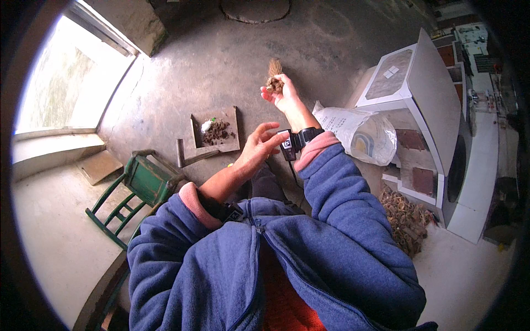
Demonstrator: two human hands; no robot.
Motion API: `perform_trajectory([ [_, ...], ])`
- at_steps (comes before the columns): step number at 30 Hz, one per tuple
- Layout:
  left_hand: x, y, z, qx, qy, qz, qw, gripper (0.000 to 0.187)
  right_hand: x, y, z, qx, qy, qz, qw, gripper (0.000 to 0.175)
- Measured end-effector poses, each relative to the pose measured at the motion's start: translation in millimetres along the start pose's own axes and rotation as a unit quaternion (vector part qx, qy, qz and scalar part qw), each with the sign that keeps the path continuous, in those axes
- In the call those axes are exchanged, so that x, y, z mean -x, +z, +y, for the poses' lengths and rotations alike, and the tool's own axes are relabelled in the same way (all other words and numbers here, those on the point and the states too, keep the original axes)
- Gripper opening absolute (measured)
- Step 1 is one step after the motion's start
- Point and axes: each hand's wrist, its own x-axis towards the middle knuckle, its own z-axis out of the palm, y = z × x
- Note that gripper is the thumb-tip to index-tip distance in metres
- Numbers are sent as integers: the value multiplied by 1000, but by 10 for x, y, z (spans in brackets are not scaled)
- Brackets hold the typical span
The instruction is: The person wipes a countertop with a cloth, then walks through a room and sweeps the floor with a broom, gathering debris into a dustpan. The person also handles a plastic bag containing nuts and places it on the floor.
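Observation:
My right hand (283, 93), stretched out over the floor, holds a knobby brown clump (274, 85) that looks like a root. A tuft of fine tan fibres (274, 66) sticks out from its far side. My left hand (261, 145) has its fingers apart and nothing in them. Its fingertips overlap the black device (287, 147) strapped to my right wrist; whether they touch it I cannot tell. Left of my hands, a dustpan (237, 128) lies on the floor. Dark crumbly debris (219, 132), a white lump (205, 126) and a green scrap rest in it.
A green wooden chair (147, 180) stands at my left, near a bright opening (54, 78). On the right, a printed plastic bag (337, 124) lies against a white-edged, tiled stove-like block (434, 103). Several dry brown pieces (403, 217) are heaped beside that block.

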Motion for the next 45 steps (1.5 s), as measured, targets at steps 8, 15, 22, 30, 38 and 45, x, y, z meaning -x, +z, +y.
perform_trajectory([
  [8, 6, 130, -54, 146, -100, -56, 983, 22, 3, 71, 97, 23, 7, 15, 1000, 20],
  [15, 1, 83, -113, 134, -105, -54, 984, 19, 2, 91, 164, 51, 13, 21, 998, 20],
  [22, 9, 59, -80, 148, -129, -70, 978, 23, -16, 120, 217, 73, 10, 32, 997, 24],
  [30, 44, 33, -38, 180, -162, -98, 965, 25, -6, 132, 229, 90, 27, 11, 996, 22],
  [38, 34, -31, -40, 190, -169, -143, 957, 27, 20, 199, 252, 95, 16, 33, 995, 27],
  [45, 39, -35, -21, 176, -185, -133, 958, 26, 42, 206, 264, 117, 16, 15, 993, 26],
])
